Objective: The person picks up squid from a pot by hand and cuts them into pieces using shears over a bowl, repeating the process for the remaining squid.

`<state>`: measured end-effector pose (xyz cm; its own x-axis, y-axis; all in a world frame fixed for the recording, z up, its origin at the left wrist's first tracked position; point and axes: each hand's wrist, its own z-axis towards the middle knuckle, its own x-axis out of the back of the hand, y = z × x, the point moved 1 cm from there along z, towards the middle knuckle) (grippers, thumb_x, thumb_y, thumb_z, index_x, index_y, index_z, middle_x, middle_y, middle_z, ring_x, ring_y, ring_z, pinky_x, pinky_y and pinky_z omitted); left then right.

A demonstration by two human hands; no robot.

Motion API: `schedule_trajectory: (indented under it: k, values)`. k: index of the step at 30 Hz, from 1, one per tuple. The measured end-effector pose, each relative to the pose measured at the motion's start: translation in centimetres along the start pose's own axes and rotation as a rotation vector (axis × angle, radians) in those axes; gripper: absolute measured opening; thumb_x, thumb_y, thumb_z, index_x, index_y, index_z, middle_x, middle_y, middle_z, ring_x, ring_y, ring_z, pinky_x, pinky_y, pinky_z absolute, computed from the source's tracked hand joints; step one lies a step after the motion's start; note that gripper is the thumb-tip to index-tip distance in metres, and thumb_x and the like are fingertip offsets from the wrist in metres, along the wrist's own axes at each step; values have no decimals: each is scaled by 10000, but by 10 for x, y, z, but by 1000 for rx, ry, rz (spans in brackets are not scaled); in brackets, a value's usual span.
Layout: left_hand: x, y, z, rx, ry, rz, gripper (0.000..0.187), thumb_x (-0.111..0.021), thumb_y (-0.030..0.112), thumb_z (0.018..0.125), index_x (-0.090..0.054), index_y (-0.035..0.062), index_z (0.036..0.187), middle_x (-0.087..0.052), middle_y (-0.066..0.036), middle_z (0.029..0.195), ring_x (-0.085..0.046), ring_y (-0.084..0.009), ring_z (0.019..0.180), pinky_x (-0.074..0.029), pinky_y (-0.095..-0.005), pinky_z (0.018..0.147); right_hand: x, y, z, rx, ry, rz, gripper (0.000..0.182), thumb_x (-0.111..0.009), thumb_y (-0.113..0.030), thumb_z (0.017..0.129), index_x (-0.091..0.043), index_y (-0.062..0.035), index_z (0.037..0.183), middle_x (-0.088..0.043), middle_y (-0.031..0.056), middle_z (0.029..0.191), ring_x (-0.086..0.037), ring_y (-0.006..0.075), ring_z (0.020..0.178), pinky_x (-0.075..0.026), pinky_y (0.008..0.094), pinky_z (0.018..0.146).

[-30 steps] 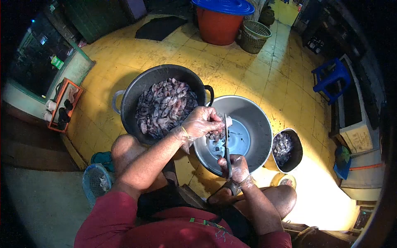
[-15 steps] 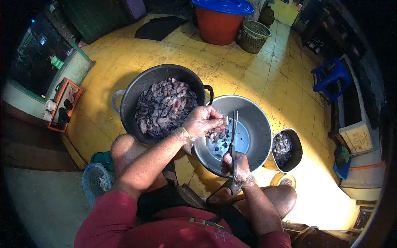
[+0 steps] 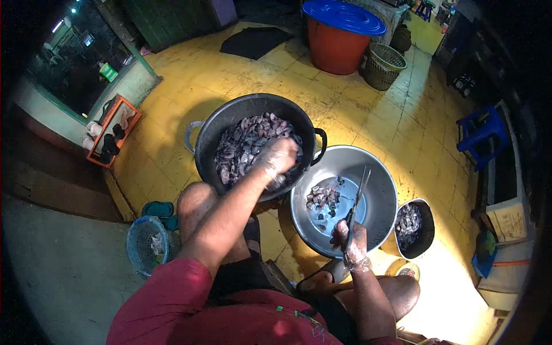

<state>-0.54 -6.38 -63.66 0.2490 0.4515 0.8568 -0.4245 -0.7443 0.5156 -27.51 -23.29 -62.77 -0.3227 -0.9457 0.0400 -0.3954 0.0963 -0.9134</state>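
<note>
My left hand (image 3: 280, 155), in a clear plastic glove, is over the right part of a dark pot (image 3: 208, 172) heaped with small squid (image 3: 244, 144). Motion blurs its fingers, so what they hold, if anything, does not show. Gloved too, my right hand (image 3: 352, 240) grips a pair of scissors (image 3: 357, 198) with the blades pointing up and away from me, over the near right side of a grey metal basin (image 3: 379, 178). Cut dark and pinkish squid pieces (image 3: 323, 198) lie on the basin's bottom.
A smaller container (image 3: 424, 244) of squid stands right of the basin. On my left are a blue basket (image 3: 138, 253) and green sandals (image 3: 158, 210). Farther off stand a red tub (image 3: 336, 46) with a blue lid, a woven bin (image 3: 384, 66) and a blue stool (image 3: 483, 135).
My left hand has moved from above the basin, where it held a pale piece by the scissors, left into the squid pot. The scissors remain in my right hand. The view has shifted.
</note>
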Motion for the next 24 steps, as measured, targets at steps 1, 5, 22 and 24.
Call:
schedule_trajectory:
  k: [1,5,22,24]
  values:
    - [-12,-28,13,48,67,-49,182,-627,177,792,-693,78,930,-671,-211,900,-656,-376,887,-523,-444,815,0,0,1,2,3,0,432,-668,-407,873,-604,18,834,-609,67,646,-593,142,529,-451,267,468]
    - [-32,-55,20,-18,98,3,204,-628,159,778,-680,39,934,-655,-244,935,-646,-386,912,-510,-448,837,-2,-4,1,-50,-20,30,477,-710,-434,840,-614,32,878,-611,61,661,-599,137,537,-463,264,466]
    - [-6,18,6,-29,-210,-551,226,-463,141,990,-608,45,1135,-678,-41,915,-618,-118,749,-510,-287,707,-3,-4,5,-109,-79,-154,563,-689,-484,827,-653,57,979,-639,93,712,-610,169,625,-488,318,584]
    - [5,50,-20,-72,-342,-747,243,-435,173,1014,-558,48,1182,-640,-8,877,-569,-75,704,-474,-234,631,-2,9,8,-112,-127,-234,631,-665,-558,813,-656,46,994,-645,105,731,-620,185,669,-495,335,622]
